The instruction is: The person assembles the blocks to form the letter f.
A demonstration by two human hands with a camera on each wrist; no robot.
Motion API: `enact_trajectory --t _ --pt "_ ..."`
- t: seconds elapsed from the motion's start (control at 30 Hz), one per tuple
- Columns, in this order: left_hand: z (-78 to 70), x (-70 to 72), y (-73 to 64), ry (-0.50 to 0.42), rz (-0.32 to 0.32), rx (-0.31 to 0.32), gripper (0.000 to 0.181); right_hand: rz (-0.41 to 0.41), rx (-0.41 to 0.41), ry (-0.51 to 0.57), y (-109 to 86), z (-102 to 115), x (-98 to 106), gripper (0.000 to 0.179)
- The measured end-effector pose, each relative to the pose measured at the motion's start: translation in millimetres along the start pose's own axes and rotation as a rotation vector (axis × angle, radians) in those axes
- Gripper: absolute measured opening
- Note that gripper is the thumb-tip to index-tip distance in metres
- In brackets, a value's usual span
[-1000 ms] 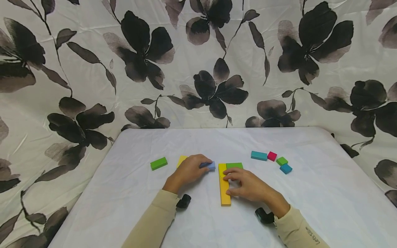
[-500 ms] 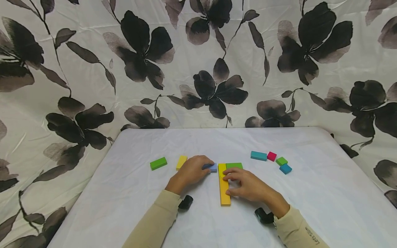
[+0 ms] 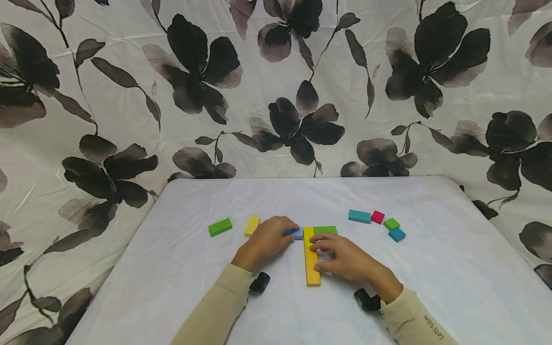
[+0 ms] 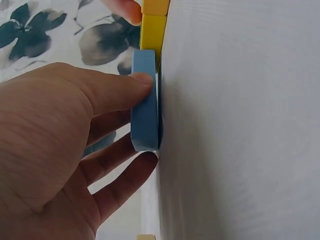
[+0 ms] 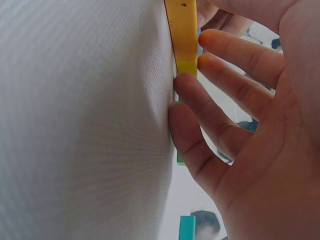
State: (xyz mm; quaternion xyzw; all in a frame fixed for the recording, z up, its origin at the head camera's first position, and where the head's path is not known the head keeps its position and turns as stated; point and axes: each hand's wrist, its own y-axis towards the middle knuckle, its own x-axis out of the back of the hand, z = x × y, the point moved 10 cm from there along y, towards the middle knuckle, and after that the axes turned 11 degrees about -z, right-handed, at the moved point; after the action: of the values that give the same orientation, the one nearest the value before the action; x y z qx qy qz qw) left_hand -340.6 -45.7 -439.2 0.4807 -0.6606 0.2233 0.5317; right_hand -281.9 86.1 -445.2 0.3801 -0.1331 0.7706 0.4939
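My left hand [image 3: 268, 237] pinches a blue block [image 4: 144, 112], thumb on one face and fingers behind it. In the head view the blue block's right end meets the far end of a yellow strip. Two blocks laid end to end form this strip: a short yellow block [image 3: 308, 235] at the far end and a longer orange-yellow block [image 3: 313, 270] nearer. On the strip's other side, a green block [image 3: 326, 230] sits at its far end. My right hand [image 3: 345, 258] rests its fingertips and thumb along the strip's right edge, fingers loosely bent.
Left of my hands lie a green block [image 3: 220, 227] and a small yellow block [image 3: 252, 226]. At the back right are a teal block [image 3: 360, 216], a red cube [image 3: 377, 217], a small green block [image 3: 392, 224] and a blue one [image 3: 397, 235]. A white cloth [image 3: 181, 287] covers the table.
My left hand has slid the blue block a little to the right, up against the yellow strip. The right hand and the strip have stayed in place.
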Motion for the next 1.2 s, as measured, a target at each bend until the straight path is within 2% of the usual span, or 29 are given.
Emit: enact_trajectory --t 0.23,0.53,0.83,1.03,1.2 --pt "-0.4 -0.9 0.2 0.014 -0.012 0.004 0.031 -0.003 0.003 -0.002 -0.1 -1 0 0.039" --pt "1.6 -1.9 0.1 0.04 -0.015 0.039 0.032 0.005 -0.006 0.003 0.0 -1 0 0.04" --pt "2.9 -1.7 0.1 0.031 -0.011 0.027 0.033 -0.004 0.003 0.012 -0.7 -1 1 0.039" --pt "10.6 6.8 -2.4 -0.009 -0.03 0.056 0.033 -0.006 -0.001 0.004 -0.6 1 0 0.039" --pt "22.4 21.9 -4.3 -0.066 -0.097 0.097 0.03 0.003 -0.029 -0.02 -0.2 -1 0 0.038"
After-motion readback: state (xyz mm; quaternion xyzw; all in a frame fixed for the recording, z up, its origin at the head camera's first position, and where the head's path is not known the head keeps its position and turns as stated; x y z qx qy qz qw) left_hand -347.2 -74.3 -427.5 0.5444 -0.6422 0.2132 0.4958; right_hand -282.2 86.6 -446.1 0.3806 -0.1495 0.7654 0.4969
